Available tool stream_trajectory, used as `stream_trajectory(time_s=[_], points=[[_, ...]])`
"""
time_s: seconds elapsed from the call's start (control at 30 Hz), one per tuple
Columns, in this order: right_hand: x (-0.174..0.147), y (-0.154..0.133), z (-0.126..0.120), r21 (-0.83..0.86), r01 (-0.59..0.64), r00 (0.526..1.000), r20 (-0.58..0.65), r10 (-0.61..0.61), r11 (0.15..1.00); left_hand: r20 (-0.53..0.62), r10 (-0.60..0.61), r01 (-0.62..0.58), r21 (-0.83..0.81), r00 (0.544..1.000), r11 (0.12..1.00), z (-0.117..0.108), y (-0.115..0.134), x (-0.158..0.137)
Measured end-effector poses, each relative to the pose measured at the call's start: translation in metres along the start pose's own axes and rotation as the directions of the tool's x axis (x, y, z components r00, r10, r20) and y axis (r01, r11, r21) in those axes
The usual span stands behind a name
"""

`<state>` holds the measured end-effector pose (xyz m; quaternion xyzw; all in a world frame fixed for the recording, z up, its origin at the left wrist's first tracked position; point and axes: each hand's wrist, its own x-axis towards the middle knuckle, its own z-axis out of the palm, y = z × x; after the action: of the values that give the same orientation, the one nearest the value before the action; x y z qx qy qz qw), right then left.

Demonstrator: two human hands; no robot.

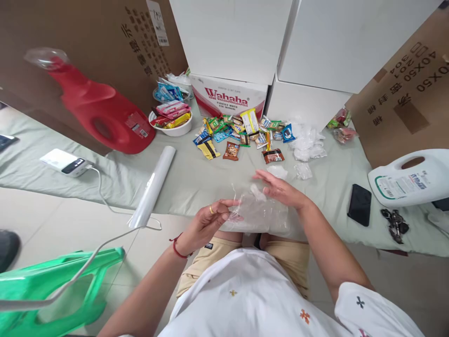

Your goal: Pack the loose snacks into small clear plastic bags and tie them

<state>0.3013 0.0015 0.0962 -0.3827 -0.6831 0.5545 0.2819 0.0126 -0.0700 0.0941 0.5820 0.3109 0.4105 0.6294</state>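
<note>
A clear plastic bag (261,216) lies spread at the table's front edge, over my lap. My left hand (210,220) has its fingers pinched at the bag's left side, the index finger pointing right. My right hand (280,188) hovers at the bag's upper right with fingers stretched out; whether it touches the film is hard to tell. Just beyond are small crumpled clear plastic pieces (277,172) and a heap of clear plastic bags (307,140). Behind them lies a pile of small wrapped snacks (231,128), with a brown cookie packet (231,150) at its near side.
White bowl (175,131) of wrapped snacks, left of the pile. Red jug (105,114) and plastic film roll (152,187) at left; black phone (359,205), keys (395,224) and white detergent bottle (412,180) at right. Wahaha box (228,96) behind. Green stool (66,285) lower left.
</note>
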Motion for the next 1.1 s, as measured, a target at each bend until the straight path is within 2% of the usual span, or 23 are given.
stream_trajectory(time_s=[0.07,0.13,0.2,0.23,0.27,0.3,0.33,0.37,0.4,0.43,0.47,0.5,0.57,0.63,0.7,0.77,0.87,0.93,1.0,1.07,1.1], points=[[0.012,0.001,0.005,0.157,-0.039,0.988,0.154,0.015,0.987,0.039,0.003,-0.005,0.049,0.999,0.999,-0.001,0.008,-0.002],[0.018,0.002,0.013,0.264,-0.066,0.984,0.178,0.018,0.962,0.025,-0.01,0.007,0.099,1.0,0.995,-0.006,0.007,-0.004],[0.017,0.003,0.022,0.314,-0.095,0.987,0.152,0.049,0.945,-0.066,-0.024,0.034,0.142,0.998,0.989,-0.012,-0.002,-0.004],[0.015,0.003,0.027,0.324,-0.119,0.988,0.13,0.08,0.938,-0.166,-0.021,0.049,0.168,0.986,0.985,-0.015,-0.009,-0.004],[0.013,0.003,0.032,0.329,-0.14,0.989,0.089,0.117,0.934,-0.313,-0.005,0.073,0.206,0.95,0.976,-0.018,-0.015,-0.004],[0.011,0.002,0.038,0.33,-0.147,0.988,0.01,0.153,0.933,-0.483,0.022,0.114,0.25,0.875,0.962,-0.019,-0.022,-0.004],[0.008,0.001,0.045,0.322,-0.138,0.978,-0.108,0.181,0.937,-0.634,0.053,0.167,0.282,0.772,0.945,-0.018,-0.027,-0.004],[0.004,-0.001,0.053,0.296,-0.116,0.95,-0.245,0.193,0.948,-0.732,0.068,0.219,0.289,0.678,0.932,-0.015,-0.03,-0.004],[0.001,-0.003,0.062,0.249,-0.09,0.907,-0.38,0.183,0.964,-0.772,0.045,0.258,0.266,0.635,0.929,-0.009,-0.032,-0.004],[-0.003,-0.006,0.071,0.183,-0.07,0.859,-0.489,0.152,0.981,-0.76,-0.018,0.277,0.214,0.649,0.937,0.0,-0.033,-0.004],[-0.006,-0.01,0.081,0.102,-0.056,0.819,-0.564,0.104,0.993,-0.694,-0.103,0.273,0.139,0.713,0.952,0.011,-0.032,-0.003],[-0.009,-0.014,0.091,0.015,-0.047,0.798,-0.601,0.046,0.999,-0.582,-0.194,0.27,0.046,0.79,0.962,0.023,-0.03,-0.001],[-0.014,-0.02,0.109,-0.143,-0.017,0.797,-0.599,-0.073,0.99,-0.442,-0.264,0.234,-0.122,0.857,0.965,0.046,-0.026,0.007],[-0.018,-0.023,0.121,-0.22,0.019,0.803,-0.578,-0.146,0.975,-0.426,-0.224,0.152,-0.196,0.877,0.969,0.063,-0.025,0.018],[-0.021,-0.021,0.125,-0.198,0.026,0.774,-0.616,-0.145,0.98,-0.483,-0.145,0.069,-0.173,0.864,0.983,0.068,-0.027,0.027],[-0.024,-0.017,0.121,-0.114,0.004,0.709,-0.7,-0.083,0.993,-0.54,-0.116,0.032,-0.164,0.833,0.986,0.063,-0.031,0.03],[-0.031,-0.01,0.106,0.003,-0.043,0.594,-0.804,0.028,0.999,-0.559,-0.239,0.038,-0.346,0.794,0.938,0.045,-0.037,0.027],[-0.033,-0.005,0.094,0.042,-0.073,0.544,-0.836,0.075,0.996,-0.559,-0.327,0.037,-0.467,0.762,0.884,0.029,-0.04,0.023],[-0.032,0.004,0.083,0.079,-0.087,0.535,-0.837,0.114,0.993,-0.601,-0.35,0.026,-0.48,0.718,0.877,0.009,-0.043,0.021],[-0.025,0.018,0.072,0.125,-0.093,0.575,-0.804,0.156,0.988,-0.639,-0.338,0.058,-0.418,0.691,0.907,-0.015,-0.047,0.021],[-0.02,0.025,0.066,0.147,-0.1,0.602,-0.779,0.177,0.984,-0.636,-0.334,0.103,-0.372,0.695,0.922,-0.03,-0.05,0.022]])
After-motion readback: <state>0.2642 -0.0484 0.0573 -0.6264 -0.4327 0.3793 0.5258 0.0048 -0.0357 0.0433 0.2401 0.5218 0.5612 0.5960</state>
